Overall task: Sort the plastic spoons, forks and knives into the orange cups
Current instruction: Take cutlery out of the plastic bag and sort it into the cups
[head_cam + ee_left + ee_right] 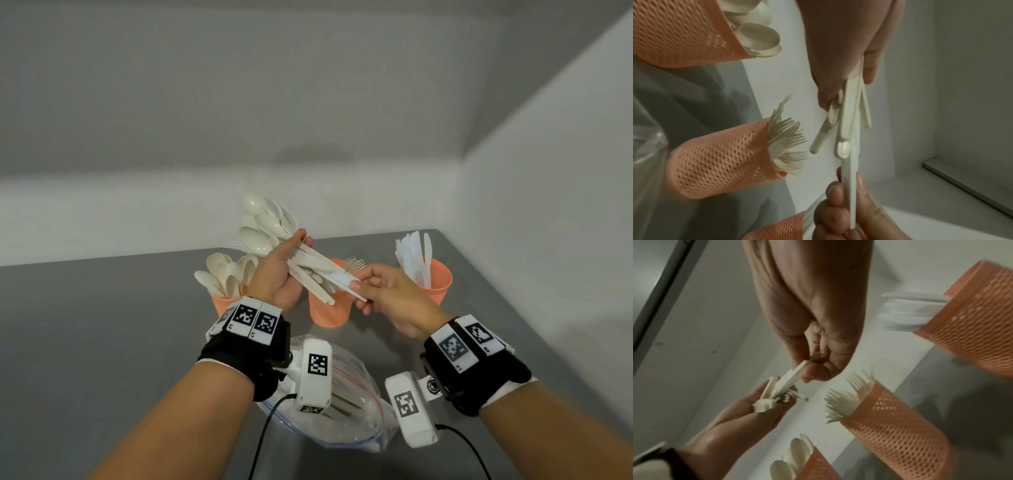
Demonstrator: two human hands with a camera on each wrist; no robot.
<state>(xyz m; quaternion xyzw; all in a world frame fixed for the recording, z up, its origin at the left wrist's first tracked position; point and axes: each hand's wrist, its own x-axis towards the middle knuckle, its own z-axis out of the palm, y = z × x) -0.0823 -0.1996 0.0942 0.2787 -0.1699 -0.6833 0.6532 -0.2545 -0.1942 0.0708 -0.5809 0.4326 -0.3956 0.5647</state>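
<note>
On the grey tabletop (pixel 102 325) three orange perforated plastic cups stand in a row near the back wall. The leftmost orange cup (pixel 222 303) holds cream plastic spoons, bowls up, and sits just behind the left wrist.

The left hand (pixel 279 274) is raised above the row, its fingers and thumb curled round a bundle of cream plastic spoons (pixel 270 229). The bowls fan up and to the left; the handles slant down to the right, over the middle cup. The left wrist view shows several handle ends sticking out past the fingers.

The middle orange cup (pixel 329 310) holds cream plastic forks (pixel 354 263), tines up, mostly hidden behind the handles.

The right hand (pixel 394 296) meets the lower end of the bundle. Its thumb and forefinger pinch one white flat plastic handle (pixel 346 282) that still lies among the others; the remaining fingers are curled under. Whether that piece is a spoon, fork or knife cannot be told.

The rightmost orange cup (pixel 436 282) holds white plastic knives (pixel 416 257) and stands close to the right wall and the tabletop's right edge.

Nearer the person, under both wrists, lies a clear zip-top plastic bag (pixel 346 411) with a few pieces in it. The tabletop is bare to the left of the cups.
</note>
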